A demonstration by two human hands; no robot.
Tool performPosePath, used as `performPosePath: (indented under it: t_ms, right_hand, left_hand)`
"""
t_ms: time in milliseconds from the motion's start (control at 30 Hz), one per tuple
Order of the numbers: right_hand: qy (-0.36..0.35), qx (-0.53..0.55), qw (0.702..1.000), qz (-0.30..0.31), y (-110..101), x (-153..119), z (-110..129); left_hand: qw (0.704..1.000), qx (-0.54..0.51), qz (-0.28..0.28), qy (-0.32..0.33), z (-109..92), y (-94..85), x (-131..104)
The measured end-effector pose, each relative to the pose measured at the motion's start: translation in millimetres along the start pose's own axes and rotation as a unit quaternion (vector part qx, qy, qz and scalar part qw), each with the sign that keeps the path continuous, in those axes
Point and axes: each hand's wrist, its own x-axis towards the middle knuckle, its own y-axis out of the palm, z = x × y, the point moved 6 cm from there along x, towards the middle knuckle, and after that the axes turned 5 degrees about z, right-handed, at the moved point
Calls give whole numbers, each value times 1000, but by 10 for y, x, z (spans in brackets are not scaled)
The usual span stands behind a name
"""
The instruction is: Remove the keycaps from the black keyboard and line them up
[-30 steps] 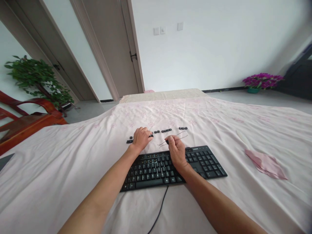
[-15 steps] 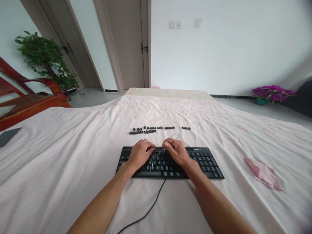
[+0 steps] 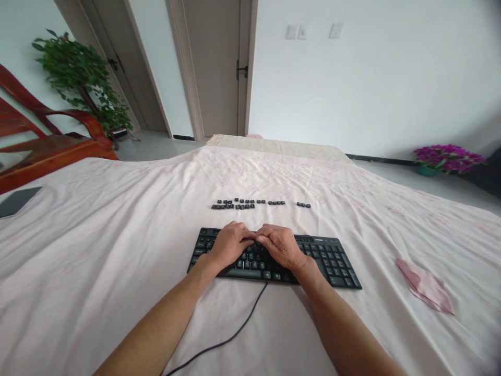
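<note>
A black keyboard (image 3: 332, 261) lies on the pink-white cloth, its cable running toward me. My left hand (image 3: 234, 243) is over its left-middle part, fingers pressed together at the upper key rows. Against its fingertips, my right hand (image 3: 278, 244) is closed, with thumb and forefinger pinched; what is between them is hidden. The fingertips of both hands meet above the keys. Beyond the keyboard lie several loose black keycaps (image 3: 246, 201) in two rows, with a small group (image 3: 303, 204) farther right.
A folded pink cloth (image 3: 426, 284) lies on the right of the bedspread-like cover (image 3: 117, 250). At the left edge is a dark flat object (image 3: 19, 201). Behind stand a wooden chair (image 3: 58, 149), a green plant (image 3: 76, 68) and purple flowers (image 3: 450, 156).
My right hand has moved slightly left to meet my left fingertips. The thin wire tool that stuck up from my right hand no longer shows. The camera view has shifted slightly.
</note>
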Motion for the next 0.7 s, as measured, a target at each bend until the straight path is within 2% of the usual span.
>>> performPosePath:
  t_ms: [100,267,400,533,700]
  right_hand:
    - [-16,-55,998,15,47,19,42]
    - [-48,-21,997,-55,8,-28,-7]
    - [-68,7,992,-106,-24,-81,-46]
    - [-89,-8,988,-123,-9,-98,-25]
    - [-109,-62,984,-130,21,-122,14]
  left_hand:
    - [1000,10,0,-6,-5,8,0]
    - [1000,7,4,-7,-25,27,-1]
    - [999,10,-21,-23,-34,42,-5]
    - [998,21,-47,-19,-89,40,-15]
    - [998,29,-49,-12,-124,52,-31]
